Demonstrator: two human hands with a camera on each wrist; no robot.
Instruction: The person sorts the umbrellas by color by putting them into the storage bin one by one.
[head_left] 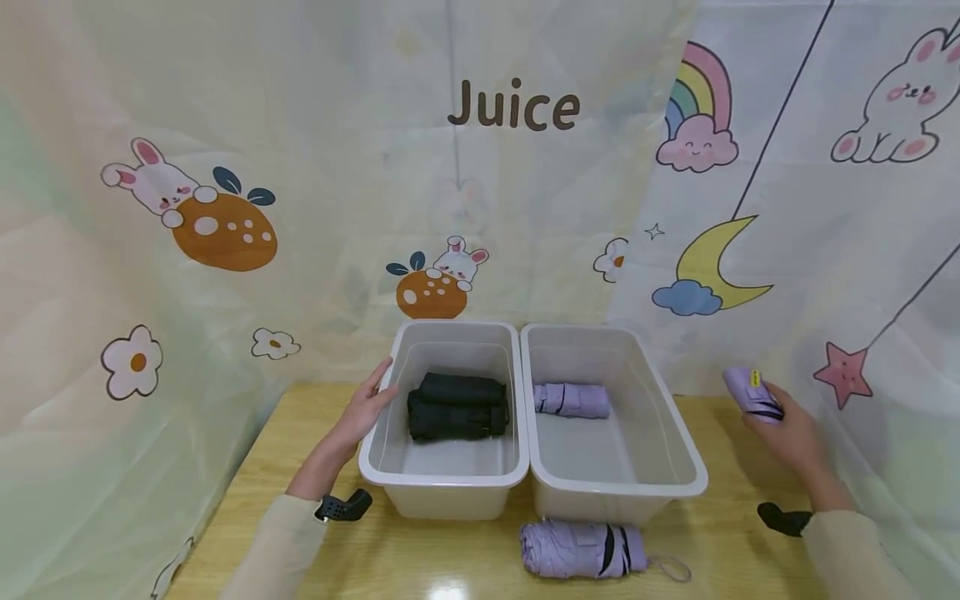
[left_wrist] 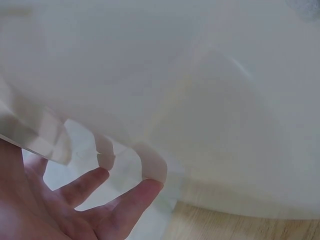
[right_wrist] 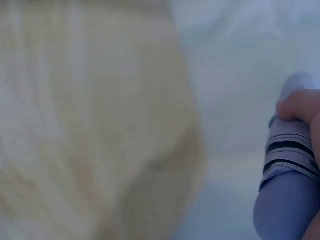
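At the right, my right hand (head_left: 793, 435) grips a folded purple umbrella (head_left: 744, 390) with black stripes and a small yellow label. In the right wrist view the thumb lies across this umbrella (right_wrist: 287, 205); part of the hand is cut off. My left hand (head_left: 365, 410) holds the left rim of a white plastic bin (head_left: 442, 481), thumb over the rim and fingertips against the outer wall, as the left wrist view shows. Dark folded umbrellas (head_left: 457, 408) lie inside that bin. Another purple umbrella (head_left: 573, 400) lies in the right-hand bin (head_left: 622, 487).
A purple umbrella (head_left: 573, 550) with a wrist loop lies on the wooden table (head_left: 360, 550) before the right bin. The two bins stand side by side. A printed cloth (head_left: 337, 208) hangs behind and at both sides.
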